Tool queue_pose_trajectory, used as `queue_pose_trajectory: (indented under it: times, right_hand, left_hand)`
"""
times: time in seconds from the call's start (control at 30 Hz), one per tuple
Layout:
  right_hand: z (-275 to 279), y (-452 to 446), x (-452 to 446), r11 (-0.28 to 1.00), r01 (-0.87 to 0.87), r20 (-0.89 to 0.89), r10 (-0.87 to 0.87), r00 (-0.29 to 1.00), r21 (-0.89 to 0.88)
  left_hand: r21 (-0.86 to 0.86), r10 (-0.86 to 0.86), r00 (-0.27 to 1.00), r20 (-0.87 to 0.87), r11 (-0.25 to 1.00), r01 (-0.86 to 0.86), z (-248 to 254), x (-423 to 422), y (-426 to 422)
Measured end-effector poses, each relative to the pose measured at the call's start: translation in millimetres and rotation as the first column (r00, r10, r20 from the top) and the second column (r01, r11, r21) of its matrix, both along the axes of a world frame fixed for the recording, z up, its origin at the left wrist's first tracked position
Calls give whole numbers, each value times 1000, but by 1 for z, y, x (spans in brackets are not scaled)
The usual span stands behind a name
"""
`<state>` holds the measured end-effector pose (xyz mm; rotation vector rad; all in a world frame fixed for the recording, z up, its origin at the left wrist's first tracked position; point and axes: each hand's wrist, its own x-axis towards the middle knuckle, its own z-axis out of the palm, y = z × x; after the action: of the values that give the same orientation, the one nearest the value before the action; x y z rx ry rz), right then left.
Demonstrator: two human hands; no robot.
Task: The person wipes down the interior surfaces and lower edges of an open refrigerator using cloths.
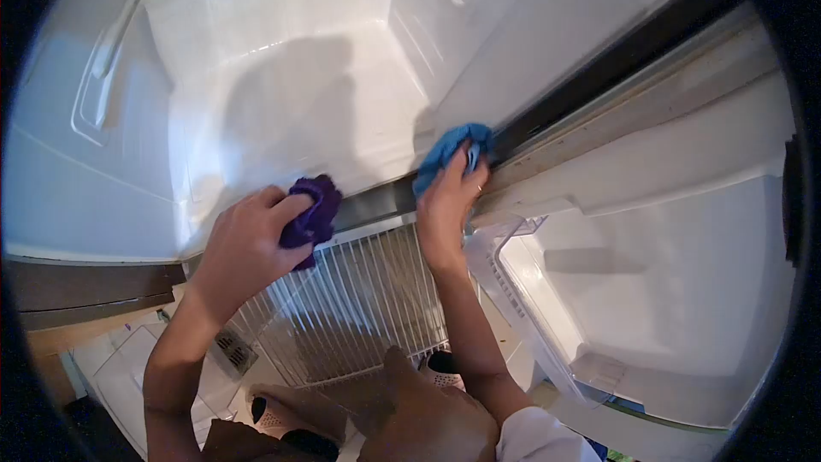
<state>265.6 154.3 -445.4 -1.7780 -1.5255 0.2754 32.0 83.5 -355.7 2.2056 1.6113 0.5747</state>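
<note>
A bunched purple cloth [315, 216] is gripped in my left hand [248, 244], just above the front edge of the white fridge interior [291, 103]. My right hand [449, 205] has its fingers closed on a crumpled blue cloth [445, 154]. That cloth lies at the corner where the fridge's front edge meets the dark gap on the hinge side. Beside it runs the door's gasket [616, 111], which has dark marks along it. Some of the right fingers are hidden behind the cloth.
The open fridge door [667, 265] fills the right side, with a clear plastic door bin [513, 291] jutting inward. A white wire rack [359, 299] stands below the fridge edge. Clear plastic panels [128, 376] lie at lower left. My shoes [274, 415] show at the bottom.
</note>
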Motion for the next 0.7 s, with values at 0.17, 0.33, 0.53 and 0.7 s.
queue_pose_trajectory:
  times: [0.17,0.33,0.53,0.7]
  right_hand:
    - [-27,12,2,995,102,-395,-95,914,-4]
    - [-92,-38,7,959,-210,138,186,973,190]
    - [-82,-65,16,937,-349,195,342,919,5]
    - [-106,-49,24,878,-462,4,466,885,-121]
  left_hand:
    - [178,8,975,222,983,-49,-9,53,42]
    - [301,-20,819,573,935,-187,19,119,84]
    - [564,-187,783,593,791,-238,3,211,124]
    - [370,-33,943,331,924,-97,-75,197,128]
